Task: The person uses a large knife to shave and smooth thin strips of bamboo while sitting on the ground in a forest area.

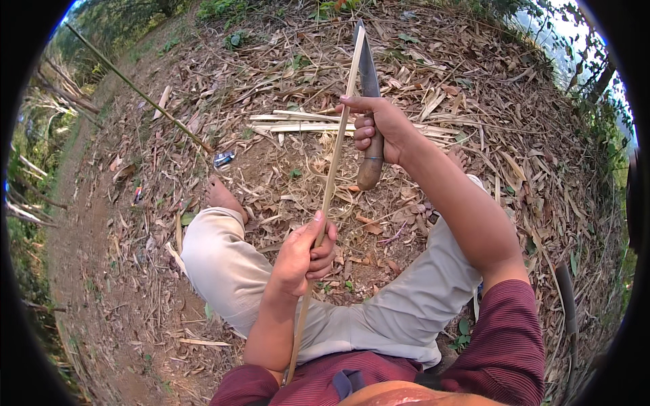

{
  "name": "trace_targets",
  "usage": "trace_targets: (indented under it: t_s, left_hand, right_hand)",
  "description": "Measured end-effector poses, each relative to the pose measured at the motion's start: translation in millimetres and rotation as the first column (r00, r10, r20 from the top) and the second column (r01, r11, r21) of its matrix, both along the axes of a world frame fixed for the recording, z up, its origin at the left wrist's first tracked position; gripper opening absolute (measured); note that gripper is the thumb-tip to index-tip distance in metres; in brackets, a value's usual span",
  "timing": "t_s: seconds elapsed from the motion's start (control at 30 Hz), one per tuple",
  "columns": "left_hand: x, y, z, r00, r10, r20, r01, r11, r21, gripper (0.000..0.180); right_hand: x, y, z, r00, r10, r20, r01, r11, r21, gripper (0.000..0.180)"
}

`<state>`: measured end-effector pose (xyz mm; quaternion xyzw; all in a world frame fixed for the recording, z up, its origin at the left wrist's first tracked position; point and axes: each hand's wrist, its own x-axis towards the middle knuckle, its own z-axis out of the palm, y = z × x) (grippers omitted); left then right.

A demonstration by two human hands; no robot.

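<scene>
My left hand point(302, 257) is closed around the lower part of a long, thin bamboo strip point(335, 159), which slants from my lap up and away from me. In my right hand point(379, 128) is a large knife point(368, 64), its wooden handle point(370, 172) wrapped by my fingers and its dark blade pointing away. My right forefinger reaches across to the strip just below the blade. The strip's far end lies along the left side of the blade, close to its tip; whether the edge touches it I cannot tell.
Several split bamboo strips point(298, 126) lie on the ground beyond my hands, with curled shavings point(315, 176) nearer. A small dark packet point(223, 158) rests by my left foot point(225, 196). Off to the left, a long green pole point(135, 88) slants over dry leaves. A dark curved object point(567, 298) is at right.
</scene>
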<state>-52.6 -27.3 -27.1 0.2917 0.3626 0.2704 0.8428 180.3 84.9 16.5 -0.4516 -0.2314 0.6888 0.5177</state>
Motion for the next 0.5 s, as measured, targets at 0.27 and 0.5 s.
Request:
trace_targets:
  t_s: [0.27,0.5]
  left_hand:
    - [10.4,-9.0,4.8,0.981,0.001,-0.193,0.029,0.988,0.152,0.062]
    - [-15.9,-19.8,-15.3,0.967,-0.231,-0.106,0.233,0.973,0.006,0.058]
  right_hand:
    - [15.0,3.8,11.5,0.989,0.004,-0.145,0.013,0.993,0.118,0.016]
    - [68.4,12.3,14.3,0.982,-0.150,-0.113,0.173,0.959,0.227,0.014]
